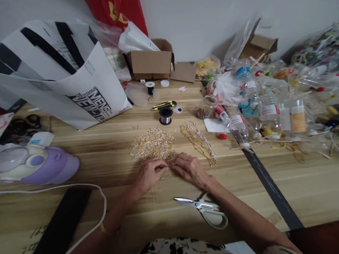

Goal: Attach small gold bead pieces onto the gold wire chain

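My left hand (152,174) is closed in a pinch at the near edge of a pile of gold and clear beads (152,143). What sits between its fingertips is too small to make out. Close beside it, my right hand (190,169) has its fingers bent together, the tips almost meeting the left ones. A short row of small beads (166,177) lies just below the fingertips, and a faint thin thread (155,195) trails down from there. Right of the pile lie several finished-looking beaded chains (199,142). Scissors (202,206) rest partly open under my right forearm.
Behind the pile stand a spool of silvery wire (165,116), a yellow-black utility knife (163,105) and a black spool (150,88). Plastic bottles (269,116) crowd the right side. A large paper bag (91,86), a purple device (48,164), a white cable (104,201) and a black phone-like slab (60,227) occupy the left.
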Motion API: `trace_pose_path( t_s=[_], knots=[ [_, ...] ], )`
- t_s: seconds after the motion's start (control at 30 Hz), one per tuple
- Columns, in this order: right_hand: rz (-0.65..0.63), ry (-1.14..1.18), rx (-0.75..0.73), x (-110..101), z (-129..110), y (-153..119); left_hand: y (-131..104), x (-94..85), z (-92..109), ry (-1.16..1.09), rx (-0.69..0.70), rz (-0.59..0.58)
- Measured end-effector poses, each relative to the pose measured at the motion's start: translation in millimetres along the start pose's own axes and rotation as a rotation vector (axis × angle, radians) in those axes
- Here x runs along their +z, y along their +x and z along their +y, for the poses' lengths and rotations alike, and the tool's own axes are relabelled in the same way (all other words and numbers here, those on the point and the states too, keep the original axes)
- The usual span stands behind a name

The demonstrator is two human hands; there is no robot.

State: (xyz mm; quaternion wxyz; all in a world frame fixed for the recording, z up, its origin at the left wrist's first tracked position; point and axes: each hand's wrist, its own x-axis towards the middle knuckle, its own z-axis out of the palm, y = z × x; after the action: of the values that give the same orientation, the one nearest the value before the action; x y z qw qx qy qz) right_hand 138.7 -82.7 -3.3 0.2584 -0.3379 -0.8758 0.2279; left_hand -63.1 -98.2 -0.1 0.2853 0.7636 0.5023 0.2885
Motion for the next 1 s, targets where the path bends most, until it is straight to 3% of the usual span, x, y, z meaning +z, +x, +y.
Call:
trace_pose_path(
  t_s=[0.4,0.7,1.0],
  knots=[
    [-0.019,-0.074,-0.027,-7,-8,4,-1,-0.7,3,0.049,0.039,-0.040],
    [-0.113,0.144,0.134,1,-16,4,-1,1.1,5,0.041,0.031,-0.052],
    [-0.107,0.105,0.117,-4,-15,12,0,-1.8,6,0.075,0.038,-0.061]
  ],
)
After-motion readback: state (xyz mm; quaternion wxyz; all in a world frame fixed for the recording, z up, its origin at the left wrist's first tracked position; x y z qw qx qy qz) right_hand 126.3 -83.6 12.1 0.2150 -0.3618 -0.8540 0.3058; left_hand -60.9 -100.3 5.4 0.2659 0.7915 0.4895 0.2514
